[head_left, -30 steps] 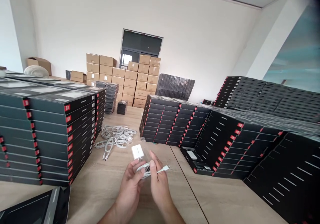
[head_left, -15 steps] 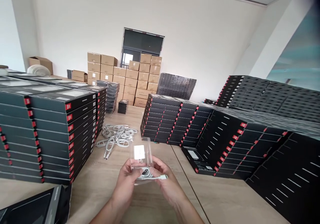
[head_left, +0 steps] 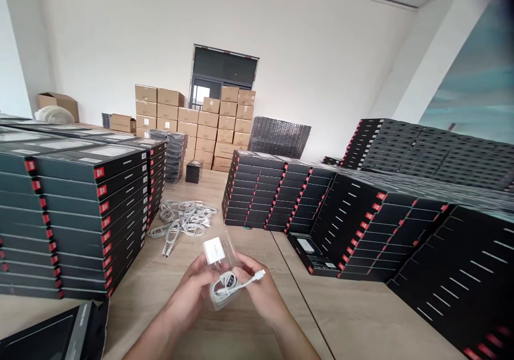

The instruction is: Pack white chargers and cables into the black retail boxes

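Observation:
Both my hands hold a clear plastic tray (head_left: 223, 274) low in the middle of the view, just above the wooden table (head_left: 193, 306). A white charger plug (head_left: 214, 251) sits in the tray's upper part and a coiled white cable (head_left: 225, 286) in its lower part. The cable's connector end (head_left: 261, 274) sticks out to the right. My left hand (head_left: 190, 290) grips the tray's left side. My right hand (head_left: 261, 290) grips the right side, fingers by the cable end.
Tall stacks of dark boxes with red tabs stand at left (head_left: 80, 215) and right (head_left: 361, 221). A heap of loose white cables (head_left: 182, 220) lies on the table ahead. Cardboard cartons (head_left: 201, 127) are piled by the far wall. An open dark box (head_left: 52, 336) lies at bottom left.
The tray has tilted and dropped slightly in my hands. The cable end now sticks up to the right, and the coil sits in the tray's lower part.

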`<state>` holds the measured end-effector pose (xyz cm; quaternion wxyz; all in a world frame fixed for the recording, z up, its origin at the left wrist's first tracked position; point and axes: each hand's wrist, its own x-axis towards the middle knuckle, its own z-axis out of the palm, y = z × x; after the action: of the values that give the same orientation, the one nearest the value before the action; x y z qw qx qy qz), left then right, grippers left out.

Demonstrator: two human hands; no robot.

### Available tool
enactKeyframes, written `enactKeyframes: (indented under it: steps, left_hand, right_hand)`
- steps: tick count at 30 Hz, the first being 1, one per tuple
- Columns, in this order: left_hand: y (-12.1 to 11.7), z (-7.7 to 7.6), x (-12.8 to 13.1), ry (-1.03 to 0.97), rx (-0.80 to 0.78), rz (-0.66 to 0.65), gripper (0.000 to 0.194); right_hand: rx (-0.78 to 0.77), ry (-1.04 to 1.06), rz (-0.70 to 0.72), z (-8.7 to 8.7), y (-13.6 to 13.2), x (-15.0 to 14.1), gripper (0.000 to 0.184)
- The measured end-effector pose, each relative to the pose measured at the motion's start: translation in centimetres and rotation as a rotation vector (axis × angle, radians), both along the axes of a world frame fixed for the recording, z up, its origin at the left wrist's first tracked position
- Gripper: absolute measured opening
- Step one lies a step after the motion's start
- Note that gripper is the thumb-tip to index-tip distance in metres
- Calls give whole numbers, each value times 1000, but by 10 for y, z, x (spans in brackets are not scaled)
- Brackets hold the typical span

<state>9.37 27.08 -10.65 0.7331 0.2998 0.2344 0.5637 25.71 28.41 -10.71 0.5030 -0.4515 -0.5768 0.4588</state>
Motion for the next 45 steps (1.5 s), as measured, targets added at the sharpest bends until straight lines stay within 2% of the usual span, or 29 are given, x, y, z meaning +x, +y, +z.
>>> enactKeyframes:
  steps: [2, 4, 6, 8, 14, 23, 28, 31, 36, 40, 45]
  left_hand:
    - [0, 3, -1, -101, 1, 18, 40]
    - [2, 4, -2, -184, -29, 91, 44]
    - [4, 4, -3, -225, -61, 154, 50]
    - [6, 4, -5, -238, -72, 153, 53]
    - [5, 2, -7, -222, -36, 79, 49]
    - [2, 2, -4, -157, -2, 51, 48]
    - [0, 2, 0, -86, 29, 70, 45]
    - [-2, 3, 3, -46, 73, 81, 42]
    - [-4, 5, 7, -17, 121, 73, 31]
    - [-6, 5, 6, -47, 118, 31, 43]
    - [-6, 3, 4, -36, 159, -36, 58]
  right_hand:
    - [-55, 100, -39, -2, 1, -3, 49]
    - [-93, 209, -92, -3, 2, -7, 48]
    - [-63, 247, -118, -2, 3, -9, 44]
    - [12, 204, -110, 1, 2, -9, 38]
    - [172, 38, -123, 3, -1, -8, 31]
    - [136, 58, -227, 2, 2, -7, 35]
    - [141, 185, -228, 1, 4, -9, 32]
    - [167, 189, -271, -1, 5, -10, 29]
    - [213, 130, -305, 0, -1, -15, 26]
    - [281, -21, -336, 5, -9, -18, 19]
    - [440, -348, -295, 6, -12, -16, 28]
